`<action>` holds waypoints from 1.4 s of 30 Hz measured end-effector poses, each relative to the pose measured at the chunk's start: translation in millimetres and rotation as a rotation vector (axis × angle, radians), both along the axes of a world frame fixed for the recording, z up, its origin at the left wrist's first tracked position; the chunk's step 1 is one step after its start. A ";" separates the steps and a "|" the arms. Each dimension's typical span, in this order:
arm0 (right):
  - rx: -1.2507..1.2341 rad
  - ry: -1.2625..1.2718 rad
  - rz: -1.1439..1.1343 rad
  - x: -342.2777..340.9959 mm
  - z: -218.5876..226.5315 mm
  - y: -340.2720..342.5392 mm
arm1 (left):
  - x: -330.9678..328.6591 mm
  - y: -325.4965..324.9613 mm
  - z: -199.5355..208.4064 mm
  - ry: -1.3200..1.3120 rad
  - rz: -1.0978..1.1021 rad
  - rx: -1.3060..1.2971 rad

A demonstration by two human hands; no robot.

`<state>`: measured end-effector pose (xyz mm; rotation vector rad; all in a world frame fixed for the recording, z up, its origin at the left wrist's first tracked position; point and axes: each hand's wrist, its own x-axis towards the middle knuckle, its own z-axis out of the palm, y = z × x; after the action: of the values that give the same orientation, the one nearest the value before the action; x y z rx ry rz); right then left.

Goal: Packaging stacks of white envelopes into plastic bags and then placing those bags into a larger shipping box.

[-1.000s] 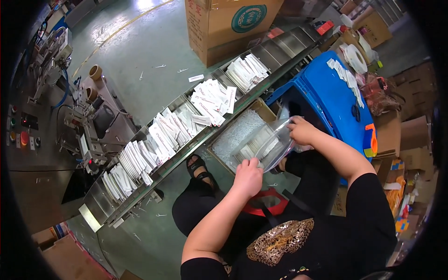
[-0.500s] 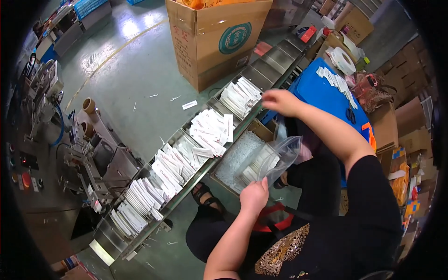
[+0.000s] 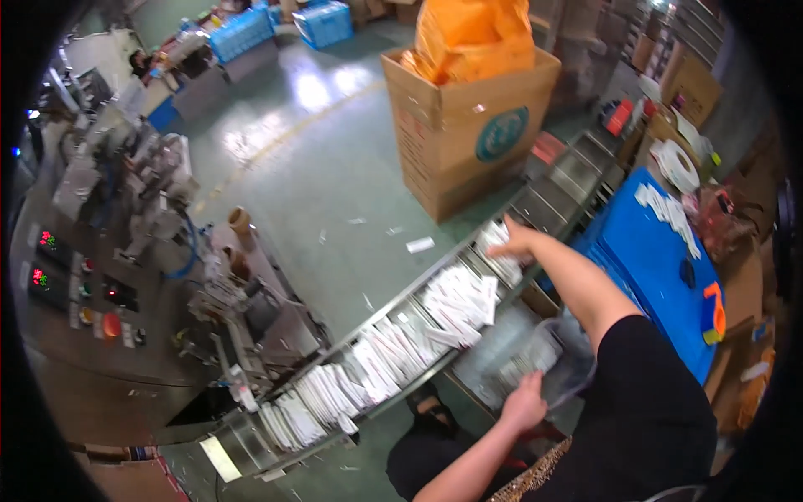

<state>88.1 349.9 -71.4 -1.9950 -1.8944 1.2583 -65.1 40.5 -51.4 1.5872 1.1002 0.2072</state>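
My left hand (image 3: 525,405) is closed on the rim of a clear plastic bag (image 3: 577,356), which gapes toward me. Inside it lies a batch of flat white packets (image 3: 535,356). Up at the conveyor, my right hand (image 3: 517,241) reaches over the farthest pile of white packets (image 3: 499,255). Its thumb and fingers are spread apart across that pile, and whether they press on any packet is too blurred to see. More slim white packets (image 3: 389,347) stand and lean in rows along the metal conveyor (image 3: 548,207), split by its dividers.
Under the bag stands a box (image 3: 481,368) with a pale lining. A tall carton (image 3: 452,138) holding an orange bag (image 3: 477,42) stands beyond the conveyor. To the right, a blue surface (image 3: 652,259) carries packets and an orange tape dispenser (image 3: 713,314). Machinery (image 3: 242,326) flanks the left.
My right hand has moved from the conveyor's near edge onto the farthest packet pile, its fingers spreading. My left hand still grips the bag. The whole view has shifted, showing more machinery at left.
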 end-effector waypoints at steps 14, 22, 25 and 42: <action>-0.005 -0.075 -0.099 -22.9 -21.0 -5.6 | 2.0 -6.6 -17.3 -0.005 0.059 0.105; 0.223 0.077 0.003 -34.0 -8.0 -17.1 | -3.0 -4.5 -15.8 0.008 0.025 0.089; 0.146 0.052 -0.104 -45.0 -6.9 -22.5 | -1.9 -5.2 -18.6 -0.001 0.020 0.089; 0.036 0.346 -0.044 -32.4 8.0 -35.7 | 4.5 -3.6 -15.0 0.005 0.059 0.072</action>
<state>55.7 314.2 -63.3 -1.6606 -1.6856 1.4364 -60.6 37.0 -66.3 1.6210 1.1559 0.2856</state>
